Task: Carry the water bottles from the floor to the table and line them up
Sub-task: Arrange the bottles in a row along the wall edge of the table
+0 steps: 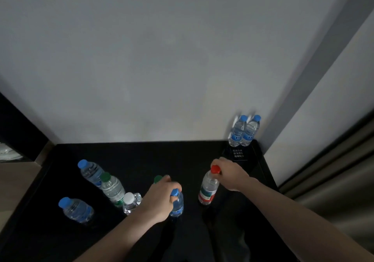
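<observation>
Several water bottles stand on a black table (141,156). My right hand (230,174) grips the neck of a red-capped bottle (208,188) with a red and green label. My left hand (159,199) is closed on the top of a small blue-capped bottle (177,203), and a green cap (157,179) shows just behind its fingers. To the left stand a blue-capped bottle (91,171), a green-capped bottle (112,187), a white-capped bottle (130,203) and another blue-capped bottle (77,210).
Two more blue-capped bottles (243,131) stand side by side in the table's far right corner against the grey wall, behind a small black sign (238,153). A curtain (334,170) hangs at the right. A dark frame (18,130) borders the left.
</observation>
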`<state>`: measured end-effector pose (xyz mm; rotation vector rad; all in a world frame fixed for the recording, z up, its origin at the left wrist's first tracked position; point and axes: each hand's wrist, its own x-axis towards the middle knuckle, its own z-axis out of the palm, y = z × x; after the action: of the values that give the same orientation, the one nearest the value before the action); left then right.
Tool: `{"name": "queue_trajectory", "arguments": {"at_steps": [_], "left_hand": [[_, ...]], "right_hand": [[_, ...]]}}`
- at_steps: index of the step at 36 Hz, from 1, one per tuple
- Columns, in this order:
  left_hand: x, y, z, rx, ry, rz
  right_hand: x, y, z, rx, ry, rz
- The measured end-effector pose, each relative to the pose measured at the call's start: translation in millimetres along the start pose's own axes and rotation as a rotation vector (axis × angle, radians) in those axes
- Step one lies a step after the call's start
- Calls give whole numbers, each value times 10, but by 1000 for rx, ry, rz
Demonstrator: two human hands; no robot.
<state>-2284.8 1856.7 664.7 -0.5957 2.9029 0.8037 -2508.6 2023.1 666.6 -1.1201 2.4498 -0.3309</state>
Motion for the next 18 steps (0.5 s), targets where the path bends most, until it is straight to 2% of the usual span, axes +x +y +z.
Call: {"name": "queue_trajectory", "arguments": {"at_steps": [6, 12, 18], "left_hand": [[438, 304, -117, 3, 7, 56], [954, 511, -165, 26, -52, 79], [1391, 680, -173, 81, -82, 110]], "right_hand": [[110, 252, -268, -47, -17, 19], [214, 435, -396, -73, 60, 166], [344, 601, -478, 4, 67, 332]]}}
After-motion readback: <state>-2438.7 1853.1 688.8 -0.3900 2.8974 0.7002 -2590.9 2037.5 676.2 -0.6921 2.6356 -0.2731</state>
